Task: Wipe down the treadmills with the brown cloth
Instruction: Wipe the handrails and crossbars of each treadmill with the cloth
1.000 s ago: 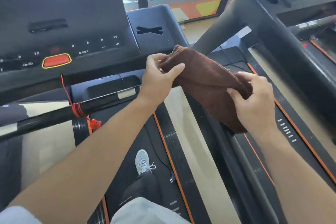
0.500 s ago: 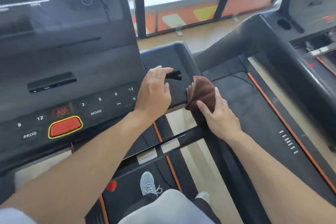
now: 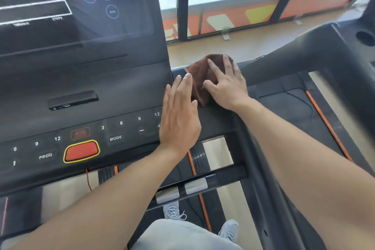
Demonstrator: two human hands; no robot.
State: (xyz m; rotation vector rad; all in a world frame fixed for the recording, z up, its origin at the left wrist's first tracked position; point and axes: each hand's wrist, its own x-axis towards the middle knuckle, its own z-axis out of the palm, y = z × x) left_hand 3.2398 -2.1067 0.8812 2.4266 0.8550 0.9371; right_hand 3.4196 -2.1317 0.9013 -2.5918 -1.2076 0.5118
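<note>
A folded brown cloth [image 3: 199, 79] lies on the right side tray of the treadmill console [image 3: 85, 87], past the button panel. My right hand [image 3: 226, 85] lies flat on top of the cloth with spread fingers, pressing it onto the tray. My left hand [image 3: 179, 113] is flat with straight fingers beside the cloth, over the tray's left part and the edge of the button panel; its fingertips reach the cloth's left edge. The cloth's far end sticks out beyond my right fingers.
A red stop button [image 3: 81, 151] and MODE and PROG keys sit on the console. A second treadmill [image 3: 332, 50] stands to the right, its arm slanting close behind the cloth. Below are the handlebar [image 3: 182, 190], the belt and my grey shoes [image 3: 174, 212].
Both hands held the cloth up in the air; then my right hand laid it on the side tray and pushed it farther forward. My left hand let go and lies flat.
</note>
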